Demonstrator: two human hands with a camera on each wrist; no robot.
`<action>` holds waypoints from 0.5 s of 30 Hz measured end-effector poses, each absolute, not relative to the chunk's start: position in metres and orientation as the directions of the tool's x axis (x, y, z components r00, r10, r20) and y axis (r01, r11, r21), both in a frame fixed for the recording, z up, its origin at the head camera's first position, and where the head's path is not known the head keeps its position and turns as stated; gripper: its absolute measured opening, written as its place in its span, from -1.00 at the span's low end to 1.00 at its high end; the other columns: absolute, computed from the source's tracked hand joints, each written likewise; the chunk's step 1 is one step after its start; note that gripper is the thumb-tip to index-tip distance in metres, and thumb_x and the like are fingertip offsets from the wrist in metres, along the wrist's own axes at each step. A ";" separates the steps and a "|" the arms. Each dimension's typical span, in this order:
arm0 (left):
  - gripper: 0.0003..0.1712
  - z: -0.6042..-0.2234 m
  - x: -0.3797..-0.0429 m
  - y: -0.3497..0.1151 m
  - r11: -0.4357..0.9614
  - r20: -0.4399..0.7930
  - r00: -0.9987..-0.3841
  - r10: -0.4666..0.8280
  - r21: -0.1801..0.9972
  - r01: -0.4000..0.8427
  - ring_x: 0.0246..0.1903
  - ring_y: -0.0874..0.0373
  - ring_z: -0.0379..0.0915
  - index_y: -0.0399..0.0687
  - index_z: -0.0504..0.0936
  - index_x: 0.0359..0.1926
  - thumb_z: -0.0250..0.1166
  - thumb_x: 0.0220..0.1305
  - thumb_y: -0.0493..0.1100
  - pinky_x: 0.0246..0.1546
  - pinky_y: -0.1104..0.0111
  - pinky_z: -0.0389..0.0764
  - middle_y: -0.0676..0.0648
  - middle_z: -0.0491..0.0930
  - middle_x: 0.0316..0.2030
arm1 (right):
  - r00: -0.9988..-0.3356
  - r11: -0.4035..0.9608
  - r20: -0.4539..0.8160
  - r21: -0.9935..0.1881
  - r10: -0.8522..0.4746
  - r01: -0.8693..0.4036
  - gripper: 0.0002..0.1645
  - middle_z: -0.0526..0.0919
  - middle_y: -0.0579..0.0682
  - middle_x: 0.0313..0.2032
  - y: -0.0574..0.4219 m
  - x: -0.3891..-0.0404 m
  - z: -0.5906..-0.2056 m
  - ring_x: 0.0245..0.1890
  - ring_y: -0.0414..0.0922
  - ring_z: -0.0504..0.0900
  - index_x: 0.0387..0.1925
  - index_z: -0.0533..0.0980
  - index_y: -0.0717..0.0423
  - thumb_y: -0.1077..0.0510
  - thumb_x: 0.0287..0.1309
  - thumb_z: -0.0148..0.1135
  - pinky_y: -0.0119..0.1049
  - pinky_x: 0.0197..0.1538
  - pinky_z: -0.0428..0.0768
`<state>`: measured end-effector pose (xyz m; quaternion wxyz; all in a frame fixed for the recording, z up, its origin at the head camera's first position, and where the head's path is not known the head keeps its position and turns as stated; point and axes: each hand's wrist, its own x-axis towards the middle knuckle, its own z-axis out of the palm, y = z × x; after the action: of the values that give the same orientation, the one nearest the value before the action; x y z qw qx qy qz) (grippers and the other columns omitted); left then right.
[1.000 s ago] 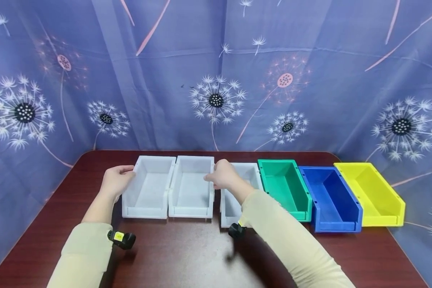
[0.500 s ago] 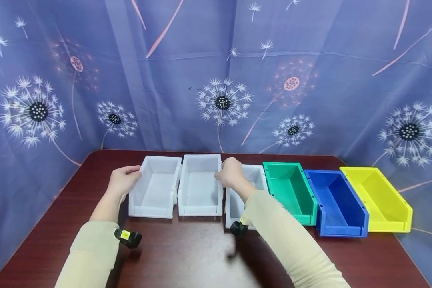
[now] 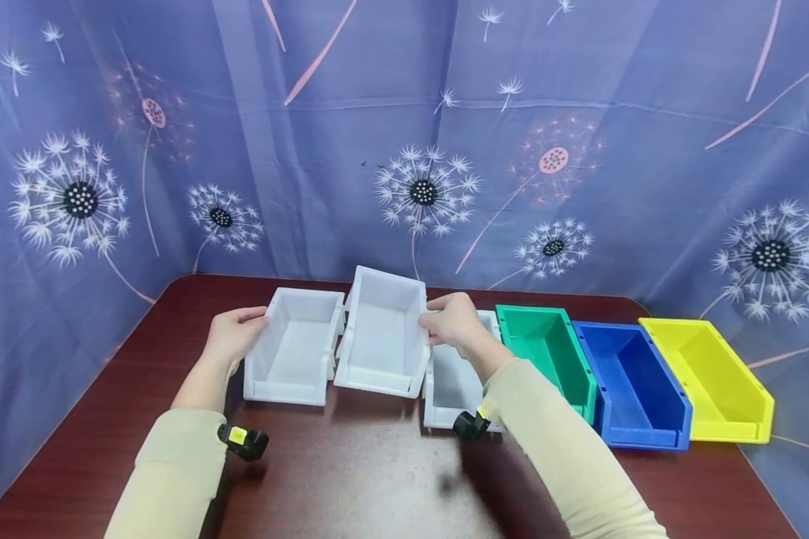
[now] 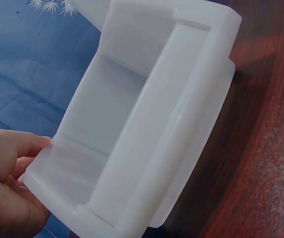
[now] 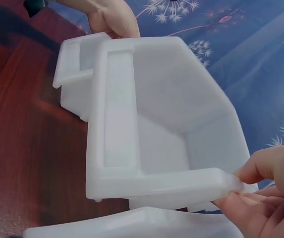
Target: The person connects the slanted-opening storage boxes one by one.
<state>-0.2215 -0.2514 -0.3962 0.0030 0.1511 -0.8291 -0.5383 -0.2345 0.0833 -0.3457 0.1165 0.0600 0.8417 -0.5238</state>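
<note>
Dandelion-print curtain behind dark red table; left hand pinching left rim of leftmost white bin, right hand pinching right rim of second white bin, tilted, just beside it; third white bin, green bin, blue bin rightward

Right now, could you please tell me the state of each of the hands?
Left hand: closed, holding the leftmost white bin by its left side.
Right hand: closed, holding the tilted middle white bin by its right side.
</note>
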 end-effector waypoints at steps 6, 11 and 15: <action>-0.49 -0.396 -0.221 -0.250 0.353 -0.164 -0.951 -0.263 0.901 -0.253 0.18 -0.08 0.35 -0.28 0.41 0.25 0.11 0.33 -0.16 0.18 0.14 0.42 -0.34 0.41 0.21 | -0.964 0.418 -0.265 -0.879 -0.029 0.230 -0.48 0.65 0.25 -0.07 0.082 -0.234 -0.350 -0.26 -0.04 0.70 0.11 0.46 0.33 0.27 0.07 0.19 -0.26 -0.31 0.69; -0.51 -0.397 -0.220 -0.249 0.331 -0.169 -0.947 -0.275 0.908 -0.258 0.18 -0.07 0.33 -0.27 0.42 0.24 0.10 0.33 -0.18 0.19 0.14 0.41 -0.32 0.39 0.24 | -0.966 0.417 -0.257 -0.881 -0.029 0.222 -0.49 0.66 0.26 -0.09 0.080 -0.233 -0.351 -0.32 -0.08 0.70 0.10 0.47 0.34 0.28 0.06 0.18 -0.27 -0.33 0.68; -0.51 -0.397 -0.220 -0.249 0.334 -0.167 -0.944 -0.284 0.906 -0.261 0.18 -0.08 0.34 -0.27 0.43 0.24 0.10 0.33 -0.17 0.20 0.13 0.41 -0.31 0.39 0.24 | -0.967 0.420 -0.253 -0.880 -0.024 0.220 -0.48 0.65 0.27 -0.08 0.079 -0.231 -0.350 -0.34 -0.08 0.70 0.11 0.47 0.33 0.28 0.05 0.18 -0.28 -0.34 0.68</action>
<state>-0.2198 -0.2490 -0.3968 0.0103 0.1667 -0.8167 -0.5524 -0.2309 0.0791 -0.3499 0.1140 0.0587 0.8348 -0.5354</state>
